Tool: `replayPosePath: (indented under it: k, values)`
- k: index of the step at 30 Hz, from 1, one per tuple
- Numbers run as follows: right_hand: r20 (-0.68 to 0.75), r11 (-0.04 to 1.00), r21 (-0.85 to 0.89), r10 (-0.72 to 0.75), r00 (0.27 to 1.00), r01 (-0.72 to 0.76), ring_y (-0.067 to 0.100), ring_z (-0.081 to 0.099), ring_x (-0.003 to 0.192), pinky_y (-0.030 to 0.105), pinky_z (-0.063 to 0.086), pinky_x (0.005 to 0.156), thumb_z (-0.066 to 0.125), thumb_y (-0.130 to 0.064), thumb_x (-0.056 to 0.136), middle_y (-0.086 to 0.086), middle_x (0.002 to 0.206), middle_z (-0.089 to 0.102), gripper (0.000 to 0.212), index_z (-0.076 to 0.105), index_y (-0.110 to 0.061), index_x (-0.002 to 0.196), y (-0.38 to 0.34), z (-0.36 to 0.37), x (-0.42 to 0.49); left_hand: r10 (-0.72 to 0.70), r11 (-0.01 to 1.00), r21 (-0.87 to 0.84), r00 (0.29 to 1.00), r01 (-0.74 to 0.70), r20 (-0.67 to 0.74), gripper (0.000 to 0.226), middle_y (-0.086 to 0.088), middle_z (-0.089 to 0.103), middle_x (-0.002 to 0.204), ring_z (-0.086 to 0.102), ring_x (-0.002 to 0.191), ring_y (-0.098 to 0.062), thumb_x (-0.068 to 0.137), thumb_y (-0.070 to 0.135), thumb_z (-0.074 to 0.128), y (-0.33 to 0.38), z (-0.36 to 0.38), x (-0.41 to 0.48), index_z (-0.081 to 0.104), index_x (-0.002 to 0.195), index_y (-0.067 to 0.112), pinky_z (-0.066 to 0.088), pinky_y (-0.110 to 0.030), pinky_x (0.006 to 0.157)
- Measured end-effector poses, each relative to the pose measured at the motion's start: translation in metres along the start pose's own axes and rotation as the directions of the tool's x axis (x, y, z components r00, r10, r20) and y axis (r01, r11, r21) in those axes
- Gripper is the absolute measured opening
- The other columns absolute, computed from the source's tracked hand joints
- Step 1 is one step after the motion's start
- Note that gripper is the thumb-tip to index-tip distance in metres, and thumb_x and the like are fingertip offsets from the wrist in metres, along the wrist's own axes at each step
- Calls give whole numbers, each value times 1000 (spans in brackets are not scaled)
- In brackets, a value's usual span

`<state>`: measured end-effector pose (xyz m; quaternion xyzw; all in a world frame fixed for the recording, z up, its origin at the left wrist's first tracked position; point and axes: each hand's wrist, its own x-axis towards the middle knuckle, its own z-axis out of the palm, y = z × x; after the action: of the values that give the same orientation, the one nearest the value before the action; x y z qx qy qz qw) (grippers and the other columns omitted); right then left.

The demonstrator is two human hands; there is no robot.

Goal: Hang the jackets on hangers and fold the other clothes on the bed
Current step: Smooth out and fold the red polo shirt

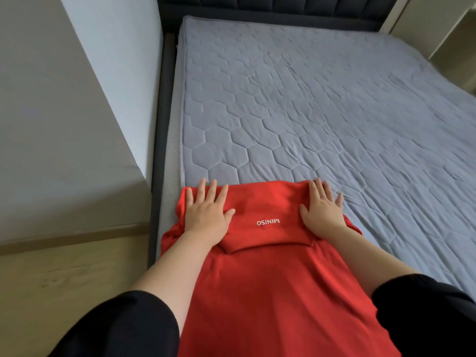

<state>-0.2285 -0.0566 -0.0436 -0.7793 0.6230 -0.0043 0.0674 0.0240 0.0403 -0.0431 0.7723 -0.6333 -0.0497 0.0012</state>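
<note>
Grip apart, left hand [206, 216] and right hand [321, 210] flat atop red shirt [268, 284], on bed [309, 112]

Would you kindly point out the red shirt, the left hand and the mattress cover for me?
red shirt [273, 292], head view, on the flat fabric below the folded part
left hand [206, 217], head view, on the back of the hand
mattress cover [309, 99], head view, on a bare quilted patch

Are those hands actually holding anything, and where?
Nothing is held: the left hand and right hand lie flat, pressing the folded end of the red shirt onto the bed.
</note>
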Motion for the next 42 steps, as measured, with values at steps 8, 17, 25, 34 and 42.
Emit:
replayPosePath:
  k: [8,17,25,34,42]
  values:
    - [299,976,-82,-170,939,203,25,33,135,51,7,116,61,-12,77,2,141,45,70,37,-25,141,-30,-39,48,58,997,34,973,-67,225,63,-4,53,133,42,127,-25,83,46,67,-40,-40,39,42,137,24,30,-41,108]
    - [-127,941,-329,-130,983,82,28,56,107,34,35,90,57,-8,77,8,109,64,20,64,-15,94,-37,-96,51,-22,993,114,994,34,-105,22,-10,57,116,57,108,-32,91,11,56,-33,-89,45,58,113,11,45,-36,81]
    - [-383,952,-198,-294,876,233,37,57,80,40,37,74,65,2,58,15,78,60,17,61,-4,73,-15,-95,17,60,998,40,931,-49,-360,16,-9,59,96,59,91,-33,82,4,61,-23,-93,0,58,96,11,37,-35,67]
    - [-481,856,-239,-515,709,459,31,50,71,38,36,72,50,-6,63,9,75,55,18,59,-8,79,39,-47,-84,531,840,194,841,-507,-103,39,-3,59,78,61,73,-26,54,10,79,-34,-55,-90,58,87,13,49,-35,53]
    - [-196,813,-338,-554,809,475,28,56,70,36,43,68,41,-14,65,2,76,56,30,64,-13,83,72,-17,-125,380,859,196,845,-473,375,33,-8,62,117,56,112,-30,94,40,50,-6,-47,-116,53,114,14,42,-36,86]
